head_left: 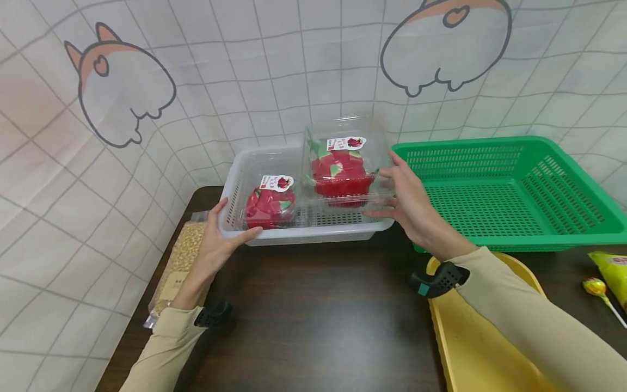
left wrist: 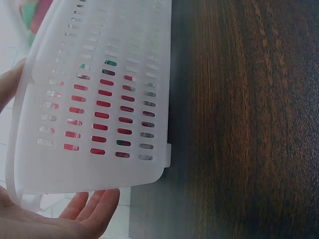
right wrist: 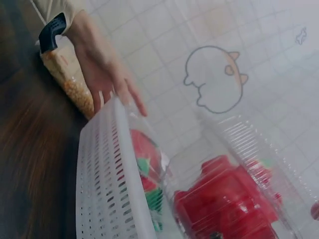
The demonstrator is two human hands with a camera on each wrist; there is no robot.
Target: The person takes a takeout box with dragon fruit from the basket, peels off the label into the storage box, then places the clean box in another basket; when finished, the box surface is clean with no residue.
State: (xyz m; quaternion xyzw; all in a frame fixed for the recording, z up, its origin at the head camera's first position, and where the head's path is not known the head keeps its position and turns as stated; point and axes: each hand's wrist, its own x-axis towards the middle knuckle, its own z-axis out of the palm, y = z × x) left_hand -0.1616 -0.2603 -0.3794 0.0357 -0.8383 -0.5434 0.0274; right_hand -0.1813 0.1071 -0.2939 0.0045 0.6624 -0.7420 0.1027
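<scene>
My left hand [head_left: 215,247] grips the front left corner of a white plastic basket [head_left: 318,235], thumb along the rim. In the left wrist view, fingers curl around the end of the slotted basket [left wrist: 94,172]. My right hand [head_left: 413,209] holds a clear plastic box [head_left: 343,177] by its right side. That box has red and green contents and a white label, and is tilted above the basket's right half. Inside the basket's left half sits a similar box [head_left: 271,209]. In the right wrist view, the held box [right wrist: 224,199] is close to the camera.
A green basket [head_left: 490,240] stands at the right. A yellow tray [head_left: 470,348] lies in front of it, partly under my right arm. A bag of pale yellow grains [head_left: 183,256] lies at the left. A lollipop [head_left: 595,287] and a yellow-green packet [head_left: 614,275] are far right.
</scene>
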